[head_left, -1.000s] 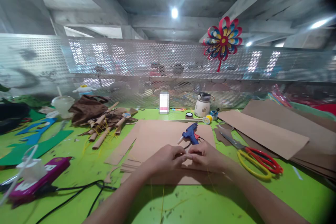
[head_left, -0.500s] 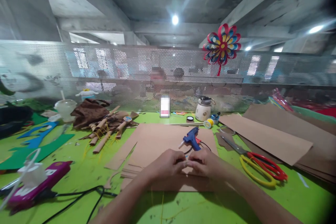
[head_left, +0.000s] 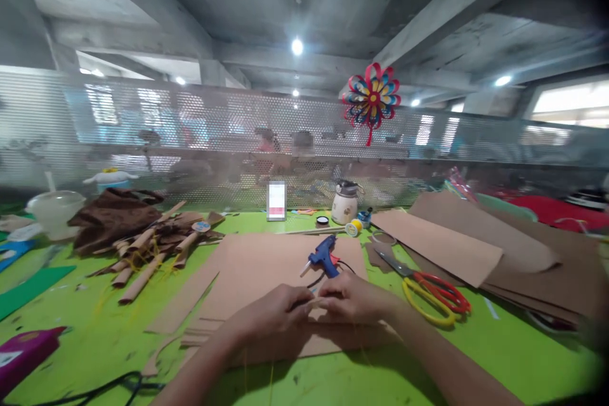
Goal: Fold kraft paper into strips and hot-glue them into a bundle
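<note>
My left hand (head_left: pixel 284 306) and my right hand (head_left: pixel 354 297) meet over brown paper sheets (head_left: pixel 257 260). Their fingertips pinch a small, pale tan strip (head_left: pixel 317 302) from both sides; fingers cover most of it, and it looks like paper. Just beyond my right hand lies a blue glue gun (head_left: pixel 324 256) on the top sheet, nozzle pointing left. Thin yellow strands hang near the sheets' front edge. To the right rest large scissors (head_left: pixel 431 295) with one red and one yellow handle.
Rolled brown paper tubes (head_left: pixel 143 273) lie left beside a brown cloth bag (head_left: pixel 114 216). A purple power strip (head_left: pixel 28 355) sits front left. Behind stand a phone-like screen (head_left: pixel 276 202), a lidded bottle (head_left: pixel 345 202) and a yellow spool (head_left: pixel 353 227). Large brown sheets (head_left: pixel 447 241) cover the right.
The view has turned to the right, so the table's contents appear further left. Both hands stay together, and the pale strip between their fingertips shows more clearly.
</note>
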`<state>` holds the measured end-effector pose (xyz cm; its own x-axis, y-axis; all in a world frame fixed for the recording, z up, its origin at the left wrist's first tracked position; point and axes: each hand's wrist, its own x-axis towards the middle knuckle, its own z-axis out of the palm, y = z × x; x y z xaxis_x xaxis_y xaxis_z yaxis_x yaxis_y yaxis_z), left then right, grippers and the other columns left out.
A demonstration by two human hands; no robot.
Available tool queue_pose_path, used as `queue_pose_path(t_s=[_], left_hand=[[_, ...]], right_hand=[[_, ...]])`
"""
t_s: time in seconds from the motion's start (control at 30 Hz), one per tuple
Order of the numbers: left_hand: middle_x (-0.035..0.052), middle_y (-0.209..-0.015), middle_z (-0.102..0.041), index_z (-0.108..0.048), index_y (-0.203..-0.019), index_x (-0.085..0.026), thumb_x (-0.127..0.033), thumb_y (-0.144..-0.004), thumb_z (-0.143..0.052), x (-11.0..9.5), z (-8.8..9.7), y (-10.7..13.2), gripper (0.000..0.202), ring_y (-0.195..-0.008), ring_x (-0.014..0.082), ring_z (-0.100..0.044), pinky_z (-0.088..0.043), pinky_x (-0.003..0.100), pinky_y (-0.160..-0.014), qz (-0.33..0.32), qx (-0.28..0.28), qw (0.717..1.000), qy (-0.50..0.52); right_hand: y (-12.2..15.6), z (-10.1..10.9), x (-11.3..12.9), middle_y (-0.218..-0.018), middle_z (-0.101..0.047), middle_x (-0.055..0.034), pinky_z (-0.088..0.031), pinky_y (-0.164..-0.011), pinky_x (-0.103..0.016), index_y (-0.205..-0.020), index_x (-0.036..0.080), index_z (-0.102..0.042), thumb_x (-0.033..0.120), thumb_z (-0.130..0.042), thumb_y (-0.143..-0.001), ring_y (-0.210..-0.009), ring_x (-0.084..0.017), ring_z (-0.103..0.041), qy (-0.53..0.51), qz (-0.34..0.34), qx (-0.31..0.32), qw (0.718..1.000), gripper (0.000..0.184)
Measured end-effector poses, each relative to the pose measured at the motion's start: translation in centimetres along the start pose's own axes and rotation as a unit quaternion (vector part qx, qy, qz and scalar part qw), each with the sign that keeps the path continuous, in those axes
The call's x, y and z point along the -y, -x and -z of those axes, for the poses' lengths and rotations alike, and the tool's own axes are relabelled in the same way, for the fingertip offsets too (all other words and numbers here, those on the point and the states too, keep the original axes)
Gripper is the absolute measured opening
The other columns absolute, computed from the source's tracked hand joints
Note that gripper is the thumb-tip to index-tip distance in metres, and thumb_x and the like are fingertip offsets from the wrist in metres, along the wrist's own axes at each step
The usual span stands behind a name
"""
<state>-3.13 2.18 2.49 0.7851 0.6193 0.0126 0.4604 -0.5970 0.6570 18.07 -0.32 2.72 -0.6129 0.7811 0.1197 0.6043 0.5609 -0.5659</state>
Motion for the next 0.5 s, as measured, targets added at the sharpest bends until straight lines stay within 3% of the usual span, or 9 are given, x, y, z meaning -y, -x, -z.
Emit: queue_pose_path(t_s=[0.17,0.5], left_hand=[[0.0035,-0.081,-0.065,-0.063,-0.089,-0.017,-0.042,-0.09,-0.037,-0.42,0.13,-0.15,0.036,-0.072,0.0153,-0.055,-0.036,0.023,-0.063,0.002,0.0,1.0,-0.02],[0.0015,-0.073,-0.062,-0.061,-0.083,-0.015,-0.031,-0.087,-0.037,-0.3,0.23,0.06,0.029,-0.066,0.0132,-0.052,-0.035,0.021,-0.059,0.005,0.002,1.0,-0.023]], right_hand=[[-0.1,-0.22,-0.45,-0.075,-0.066,-0.0039,-0.042,-0.059,-0.02,-0.09,0.015,-0.067,0.032,-0.043,-0.09,-0.065,-0.012,-0.056,0.01,0.01,-0.006,1.0,0.029],[-0.24,-0.63,-0.24,-0.067,-0.062,-0.0029,-0.041,-0.054,-0.018,-0.089,0.014,-0.063,0.042,-0.042,-0.091,-0.058,-0.011,-0.056,-0.048,-0.007,0.007,0.999,0.035]])
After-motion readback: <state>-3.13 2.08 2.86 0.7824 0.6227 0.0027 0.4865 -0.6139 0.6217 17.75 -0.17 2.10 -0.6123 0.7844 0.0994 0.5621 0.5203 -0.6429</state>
